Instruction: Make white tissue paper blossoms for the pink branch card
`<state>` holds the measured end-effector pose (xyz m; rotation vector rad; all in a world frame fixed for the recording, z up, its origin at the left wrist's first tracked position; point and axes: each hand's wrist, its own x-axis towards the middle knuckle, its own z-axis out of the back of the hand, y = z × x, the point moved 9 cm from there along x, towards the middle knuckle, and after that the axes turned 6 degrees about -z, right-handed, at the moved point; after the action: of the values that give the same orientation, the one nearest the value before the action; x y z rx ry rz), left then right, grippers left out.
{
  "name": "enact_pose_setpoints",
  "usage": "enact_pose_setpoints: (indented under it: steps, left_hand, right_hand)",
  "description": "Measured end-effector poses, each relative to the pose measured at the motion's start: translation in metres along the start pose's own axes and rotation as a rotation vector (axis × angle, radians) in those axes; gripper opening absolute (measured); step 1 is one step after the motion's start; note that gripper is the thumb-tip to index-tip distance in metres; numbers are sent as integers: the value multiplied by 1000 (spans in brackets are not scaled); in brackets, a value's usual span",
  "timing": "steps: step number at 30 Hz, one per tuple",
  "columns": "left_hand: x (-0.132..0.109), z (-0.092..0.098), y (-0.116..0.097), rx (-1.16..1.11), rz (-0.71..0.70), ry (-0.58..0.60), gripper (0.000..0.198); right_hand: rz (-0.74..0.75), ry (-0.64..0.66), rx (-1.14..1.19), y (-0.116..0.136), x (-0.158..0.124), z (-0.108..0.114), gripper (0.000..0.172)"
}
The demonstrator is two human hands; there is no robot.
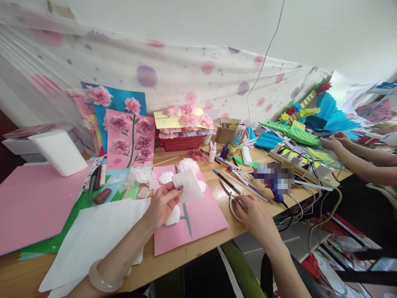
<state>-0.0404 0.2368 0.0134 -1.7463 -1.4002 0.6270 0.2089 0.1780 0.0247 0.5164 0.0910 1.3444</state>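
The wooden worktop carries everything here, with a pink card bearing a painted green stem lying near its front edge. Left of the card is a large plain pink panel; between the two, white sheets lie under the left forearm. Beyond the card to the left stands a pink flower picture, its lower left corner marked with writing too small to read. A red basket heaped with paper flowers sits behind the card. Well to its right, a co-worker's hands are by green folded paper.

The left hand is over the card's left part, its grip clamped on a white paper square. Thumb and fingers pinch the left edge, so most of the square projects rightward from the grip, above the card. Right of the card, the right hand has its fingers at the handles of the scissors, blades pointing away; whether that grip is closed on them I cannot tell. On the card are a ruffled white flower and, smaller, white paper pieces.
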Motion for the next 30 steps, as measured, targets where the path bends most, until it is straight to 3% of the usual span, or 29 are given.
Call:
enact_pose_setpoints:
  steps: [2, 4, 8, 10, 12, 18, 22, 26, 30]
  left_hand:
    - [-1, -2, 0, 33, 0, 20, 26]
    - [-3, -6, 1, 86, 7, 66, 27]
    - [-10, -17, 7, 264, 63, 183, 33]
    - [-12, -22, 10, 349, 94, 231, 35]
    - [-14, -25, 12, 408, 107, 266, 35]
    - [-16, -24, 13, 491, 97, 288, 30]
    - [-15, -25, 14, 414, 116, 281, 31]
    - [-13, -25, 10, 356, 119, 231, 33]
    - [-9, -18, 4, 351, 82, 155, 30]
  right_hand:
    - [-28, -43, 137, 8, -1, 9, 27]
    - [-94, 3, 442, 19, -4, 9, 35]
    - [-146, 420, 1059, 69, -20, -25, 53]
    - [-115, 596, 1161, 93, -29, -39, 51]
    - [-70, 674, 1194, 107, -33, -47, 46]
    - [-41, 642, 1260, 109, -24, -46, 41]
    - [-38, 618, 1300, 109, -22, -42, 39]
    - [-44, 597, 1307, 107, -20, -43, 35]
    - [-153, 511, 1318, 91, -13, -48, 35]
